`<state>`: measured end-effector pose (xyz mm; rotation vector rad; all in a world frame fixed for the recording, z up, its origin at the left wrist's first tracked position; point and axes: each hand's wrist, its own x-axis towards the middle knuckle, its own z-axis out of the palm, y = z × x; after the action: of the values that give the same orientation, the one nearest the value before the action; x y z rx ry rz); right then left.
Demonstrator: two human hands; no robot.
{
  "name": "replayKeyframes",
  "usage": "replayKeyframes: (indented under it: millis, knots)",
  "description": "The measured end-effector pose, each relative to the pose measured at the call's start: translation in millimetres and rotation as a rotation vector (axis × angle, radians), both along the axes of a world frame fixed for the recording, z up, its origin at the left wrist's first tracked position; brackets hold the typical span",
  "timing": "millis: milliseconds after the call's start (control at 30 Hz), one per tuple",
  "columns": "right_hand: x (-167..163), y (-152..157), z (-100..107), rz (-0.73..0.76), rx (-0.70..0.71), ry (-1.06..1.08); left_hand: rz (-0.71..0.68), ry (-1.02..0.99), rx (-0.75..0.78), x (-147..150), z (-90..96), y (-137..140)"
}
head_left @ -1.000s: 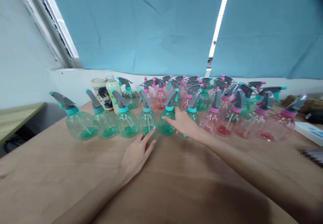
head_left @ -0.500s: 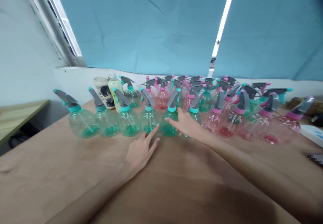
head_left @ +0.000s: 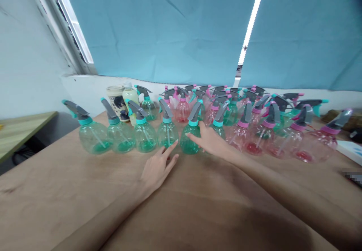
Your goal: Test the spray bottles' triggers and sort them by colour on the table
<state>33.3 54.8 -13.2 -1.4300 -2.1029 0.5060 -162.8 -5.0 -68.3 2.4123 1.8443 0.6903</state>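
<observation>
A front row of round spray bottles with grey trigger heads runs across the wooden table, green ones on the left and pink ones on the right. My right hand (head_left: 210, 139) is wrapped around the right side of a green spray bottle (head_left: 189, 145) near the middle, thumb across its front and other fingers partly hidden. Behind that hand another green bottle (head_left: 219, 130) is half covered. My left hand (head_left: 158, 167) rests low over the table, fingers spread, index tip just in front of a green spray bottle (head_left: 167, 133); whether they touch I cannot tell.
More pink and green spray bottles (head_left: 182, 109) crowd behind the front row. A patterned cup (head_left: 118, 103) and a pale bottle (head_left: 131, 97) stand at back left. A white box (head_left: 350, 151) lies at the right edge. Blue curtain (head_left: 169, 28) hangs behind.
The view has shifted very slightly. Both hands and the bottles keep nearly the same places.
</observation>
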Motion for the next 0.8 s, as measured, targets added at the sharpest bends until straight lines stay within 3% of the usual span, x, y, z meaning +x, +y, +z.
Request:
replayKeyframes:
  millis: [267,467,700,800]
  knots:
    - [13,-16,2,0.091,0.011,-0.064,-0.071,-0.202,0.071,-10,6.5,-6]
    - [43,-34,2,0.397,-0.053,-0.044,-0.101,-0.288,0.02,4,10.5,-22]
    - [69,-53,15,0.572,-0.137,-0.023,-0.234,-0.387,-0.168,40,16.9,-35]
    - [80,-57,15,0.582,-0.16,0.009,-0.266,-0.425,-0.268,57,19.3,-39]
